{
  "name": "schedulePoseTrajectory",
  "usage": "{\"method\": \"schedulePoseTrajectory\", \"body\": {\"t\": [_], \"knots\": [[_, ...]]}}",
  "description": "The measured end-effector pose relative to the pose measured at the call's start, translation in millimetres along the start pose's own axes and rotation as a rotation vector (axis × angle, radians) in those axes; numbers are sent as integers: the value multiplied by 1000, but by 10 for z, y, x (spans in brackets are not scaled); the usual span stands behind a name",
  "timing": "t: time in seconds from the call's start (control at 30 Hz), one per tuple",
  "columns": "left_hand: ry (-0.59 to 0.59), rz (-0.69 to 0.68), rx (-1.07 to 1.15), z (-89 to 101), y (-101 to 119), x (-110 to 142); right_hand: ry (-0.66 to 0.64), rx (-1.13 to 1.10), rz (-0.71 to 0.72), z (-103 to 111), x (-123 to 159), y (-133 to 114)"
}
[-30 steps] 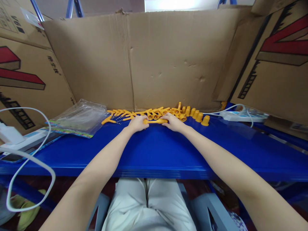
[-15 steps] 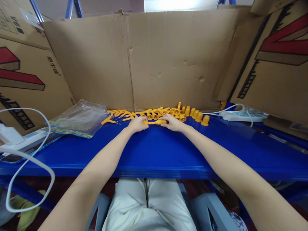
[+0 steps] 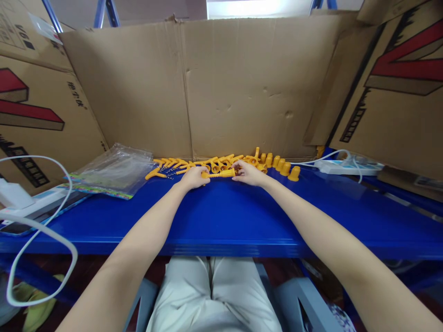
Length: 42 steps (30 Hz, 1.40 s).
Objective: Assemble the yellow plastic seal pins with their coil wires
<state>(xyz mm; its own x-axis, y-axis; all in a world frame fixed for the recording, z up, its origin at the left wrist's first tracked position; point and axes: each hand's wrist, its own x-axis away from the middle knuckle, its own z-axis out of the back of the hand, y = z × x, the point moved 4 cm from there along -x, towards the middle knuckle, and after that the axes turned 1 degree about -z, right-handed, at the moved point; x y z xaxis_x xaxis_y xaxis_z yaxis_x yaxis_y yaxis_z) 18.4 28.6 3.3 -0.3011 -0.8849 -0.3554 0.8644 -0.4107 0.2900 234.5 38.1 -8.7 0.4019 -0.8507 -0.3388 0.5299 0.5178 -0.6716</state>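
Note:
Low over the blue table [image 3: 221,216], my left hand [image 3: 194,178] is closed around the T-shaped handle end of a yellow corkscrew [image 3: 215,175]. Its ridged shaft points right into a yellow bell-shaped sleeve [image 3: 227,173]. The fingers of my right hand [image 3: 249,174] close on the sleeve's wide end. Behind my hands lie several yellow pieces with flared cups [image 3: 215,168]. To the left, several yellow T-handles [image 3: 155,173] show dark metal spirals. A row of loose yellow sleeves [image 3: 294,173] stands to the right. My fingers hide parts of the held pieces.
A cardboard sheet [image 3: 242,87] walls off the back, with large boxes [image 3: 408,92] at the sides. Clear plastic bags [image 3: 114,170] lie at left. White cables and power strips [image 3: 349,167] rest at both sides. The table's front edge [image 3: 235,249] is near my lap.
My right hand has turned and shifted slightly, uncovering more of the sleeve on the corkscrew's shaft. My left hand has moved slightly left, still holding the handle.

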Motion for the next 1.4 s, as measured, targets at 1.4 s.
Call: {"method": "schedulePoseTrajectory", "body": {"t": [1.4], "knots": [[29,-9,-29,37,54,-5,-103,-464,-479,-5,157,-82]]}}
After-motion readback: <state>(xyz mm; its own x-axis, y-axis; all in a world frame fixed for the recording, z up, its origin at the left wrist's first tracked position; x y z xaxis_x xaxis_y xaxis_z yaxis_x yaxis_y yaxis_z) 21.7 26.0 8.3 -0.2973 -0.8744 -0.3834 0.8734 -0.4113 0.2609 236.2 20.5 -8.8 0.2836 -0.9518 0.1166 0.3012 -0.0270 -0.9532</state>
